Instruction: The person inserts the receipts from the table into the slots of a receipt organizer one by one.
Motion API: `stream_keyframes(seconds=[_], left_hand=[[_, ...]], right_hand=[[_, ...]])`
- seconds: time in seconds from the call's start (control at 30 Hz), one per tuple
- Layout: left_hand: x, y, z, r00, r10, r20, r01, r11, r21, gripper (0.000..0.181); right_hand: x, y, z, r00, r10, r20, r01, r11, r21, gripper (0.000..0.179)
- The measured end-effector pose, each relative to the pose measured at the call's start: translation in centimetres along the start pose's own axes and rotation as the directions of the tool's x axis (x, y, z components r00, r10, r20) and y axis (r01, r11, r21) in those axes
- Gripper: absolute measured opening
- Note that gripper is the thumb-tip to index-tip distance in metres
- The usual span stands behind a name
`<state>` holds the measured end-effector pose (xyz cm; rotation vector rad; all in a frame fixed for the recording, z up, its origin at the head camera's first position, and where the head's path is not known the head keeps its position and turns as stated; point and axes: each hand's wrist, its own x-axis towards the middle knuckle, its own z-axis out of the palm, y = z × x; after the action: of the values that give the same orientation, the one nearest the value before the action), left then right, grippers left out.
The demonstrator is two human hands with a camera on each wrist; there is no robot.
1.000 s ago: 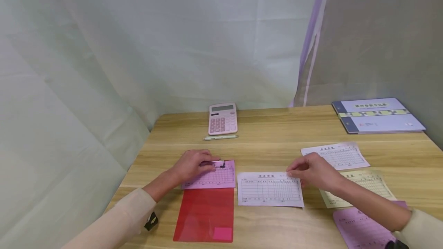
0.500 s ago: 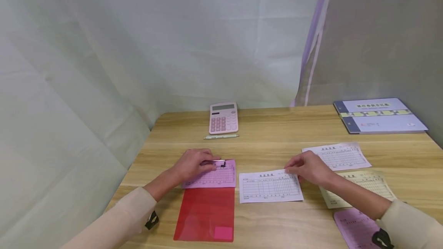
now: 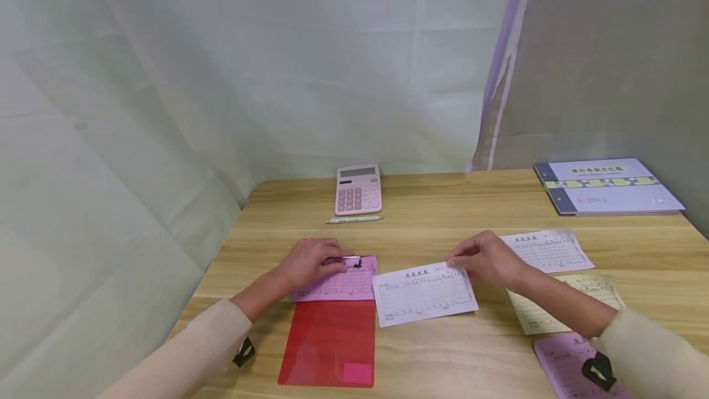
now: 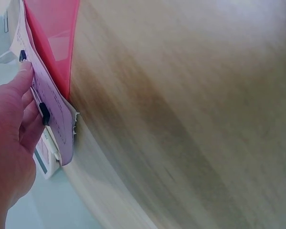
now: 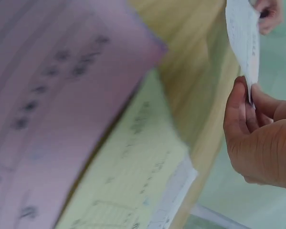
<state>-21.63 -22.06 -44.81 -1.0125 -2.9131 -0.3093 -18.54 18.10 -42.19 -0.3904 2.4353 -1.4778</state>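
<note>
A red clipboard (image 3: 327,343) lies on the table with a pink form (image 3: 354,285) at its clip end. My left hand (image 3: 310,265) grips the metal clip (image 3: 350,258) at the top, thumb on the near side; in the left wrist view the clip's black ends (image 4: 45,113) show beside the fingers. My right hand (image 3: 490,260) pinches a white printed form (image 3: 425,294) by its upper right corner. That form is tilted, its left edge right at the clipboard's right side. In the right wrist view thumb and fingers (image 5: 236,112) close on the paper's corner.
Under and beside my right forearm lie another white form (image 3: 548,251), a yellow form (image 3: 589,294) and a second pink form (image 3: 565,359). Farther back are a pink calculator (image 3: 358,189), a pen (image 3: 354,219) and a ledger book (image 3: 609,186). Curtains hang behind the table.
My right hand has moved left with the white form, which has tilted, its right side rising, and come up to the clipboard's edge. The left hand stays on the clip.
</note>
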Motion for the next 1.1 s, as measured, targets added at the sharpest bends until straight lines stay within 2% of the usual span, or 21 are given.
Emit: stream_keyframes(seconds=[0.2, 0.47, 0.73, 1.1], left_hand=[[-0.1, 0.0, 0.0, 1.0, 0.006, -0.004, -0.006, 1.0, -0.009, 0.033], [0.1, 0.1, -0.1, 1.0, 0.011, -0.012, -0.011, 1.0, -0.004, 0.033], [0.1, 0.3, -0.3, 1.0, -0.009, 0.014, 0.009, 1.0, 0.001, 0.035], [0.0, 0.4, -0.4, 1.0, -0.005, 0.014, 0.005, 1.0, 0.003, 0.035]], right_hand=[[1.4, -1.3, 1.1, 0.998, 0.019, 0.057, -0.025, 0.993, 0.118, 0.013], [3.5, -2.2, 5.0, 0.997, 0.065, 0.044, -0.071, 0.986, 0.154, 0.01], [4.4, -2.5, 8.1, 0.997, 0.076, 0.008, -0.076, 0.993, 0.094, 0.006], [4.6, -2.8, 9.0, 0.997, 0.065, -0.033, -0.064, 0.997, 0.035, 0.005]])
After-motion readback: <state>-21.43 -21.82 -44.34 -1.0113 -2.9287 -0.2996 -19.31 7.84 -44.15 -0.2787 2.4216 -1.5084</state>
